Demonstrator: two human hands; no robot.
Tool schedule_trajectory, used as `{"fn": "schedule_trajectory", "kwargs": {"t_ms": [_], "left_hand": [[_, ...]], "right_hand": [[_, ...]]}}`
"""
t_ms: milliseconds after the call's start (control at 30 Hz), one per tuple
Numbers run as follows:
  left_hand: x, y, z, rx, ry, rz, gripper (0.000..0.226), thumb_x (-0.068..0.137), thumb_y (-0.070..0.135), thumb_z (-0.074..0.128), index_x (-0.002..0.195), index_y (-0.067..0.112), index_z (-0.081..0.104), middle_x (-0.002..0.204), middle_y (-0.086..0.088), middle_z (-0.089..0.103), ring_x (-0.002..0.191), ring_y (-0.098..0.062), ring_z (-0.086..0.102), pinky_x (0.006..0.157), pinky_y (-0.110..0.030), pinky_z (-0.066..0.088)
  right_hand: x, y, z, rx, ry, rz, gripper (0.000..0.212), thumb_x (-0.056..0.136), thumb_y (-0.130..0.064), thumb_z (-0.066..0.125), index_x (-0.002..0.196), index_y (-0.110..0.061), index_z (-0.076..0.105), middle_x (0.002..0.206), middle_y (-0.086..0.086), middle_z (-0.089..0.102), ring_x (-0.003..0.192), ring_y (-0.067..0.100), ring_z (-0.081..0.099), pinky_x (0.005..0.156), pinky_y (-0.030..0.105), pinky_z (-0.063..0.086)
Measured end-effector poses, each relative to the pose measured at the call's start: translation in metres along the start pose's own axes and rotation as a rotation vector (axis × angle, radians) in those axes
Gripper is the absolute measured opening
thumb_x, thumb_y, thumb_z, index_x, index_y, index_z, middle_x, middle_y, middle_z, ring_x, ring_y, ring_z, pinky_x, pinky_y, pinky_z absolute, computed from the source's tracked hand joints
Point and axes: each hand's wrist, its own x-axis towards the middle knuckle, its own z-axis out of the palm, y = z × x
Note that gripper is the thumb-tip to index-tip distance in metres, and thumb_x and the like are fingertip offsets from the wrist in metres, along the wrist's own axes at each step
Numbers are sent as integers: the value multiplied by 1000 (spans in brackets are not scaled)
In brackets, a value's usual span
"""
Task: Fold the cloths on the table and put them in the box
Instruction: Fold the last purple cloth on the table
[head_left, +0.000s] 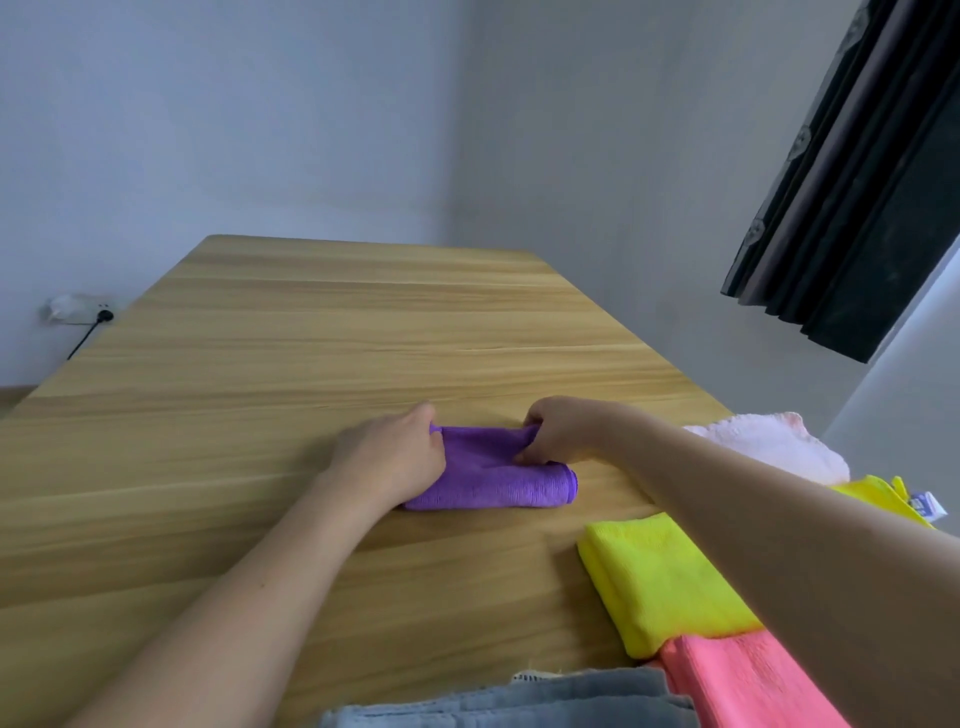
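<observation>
- Purple cloth (488, 475) lies half-folded on the table (311, 322).
- Left hand (387, 457) and right hand (558, 431) pinch its far corners shut.
- Best to draw both corners evenly toward the near edge.

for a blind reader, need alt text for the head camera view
Two bare hands, left hand and right hand, pinch a folded purple cloth on a wooden table. Folded yellow cloth, pink cloth and grey cloth lie nearer the person.
</observation>
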Motion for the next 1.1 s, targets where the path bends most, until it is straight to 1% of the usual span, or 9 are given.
{"fn": "schedule_trajectory", "kwargs": {"t_ms": [100,200,400,500,600,667,767,933,1100], "left_hand": [[-2,-1,5,11,-61,11,24,98,32,24,110,26,43,126,-4,50,119,-28,43,96,-42,32],[-2,0,7,22,-143,-8,28,99,33,19,117,26,40,128,-4,40,125,-26,33,102,-40,22],[-10,-2,-8,41,-297,-34,30,98,33,16,115,23,39,125,-2,37,121,-22,31,97,-34,23],[-16,-3,-14,22,-377,-83,36,100,36,17,126,21,37,135,-5,33,132,-26,25,107,-38,22],[-23,-3,-20,79,-445,-118,44,101,43,18,138,23,30,150,-9,20,141,-31,18,113,-44,17],[-28,-8,-23,97,-491,-129,48,100,46,19,143,26,27,156,-9,11,144,-33,14,115,-45,15],[-33,-15,-25,100,-524,-123,48,100,48,24,143,27,29,156,-11,11,144,-34,17,117,-46,14],[-45,-16,-33,176,-582,-112,54,99,53,27,148,30,25,158,-16,11,145,-34,16,118,-43,13],[-58,-17,-38,189,-640,-85,50,98,53,33,142,30,34,150,-17,27,139,-31,29,116,-41,22]], "right_hand": [[5,9,2,17,41,21,32,93,-21,51,121,-12,60,121,7,61,108,26,56,87,31,43],[4,13,6,15,52,26,30,93,-21,49,121,-13,58,120,7,59,101,24,53,81,29,40],[-8,0,6,-73,38,-1,34,95,-17,42,127,-11,53,127,9,57,112,28,54,86,31,42],[-18,-6,10,-119,37,-30,33,95,-15,41,125,-8,53,126,12,57,110,30,55,82,30,41],[-28,-8,13,-143,27,-55,29,95,-17,43,121,-9,54,121,11,59,97,27,52,78,31,40],[-32,-9,14,-153,15,-69,29,95,-19,45,121,-10,53,120,10,59,95,26,52,79,32,42],[-40,-12,16,-174,-4,-71,33,95,-27,49,124,-12,52,122,7,59,99,26,55,83,33,45],[-51,-12,23,-277,1,-43,44,93,-38,50,133,-21,47,138,9,42,122,34,46,98,44,42],[-57,-8,28,-321,-11,-14,50,90,-40,55,137,-28,43,149,7,29,140,36,22,107,67,19]]}}
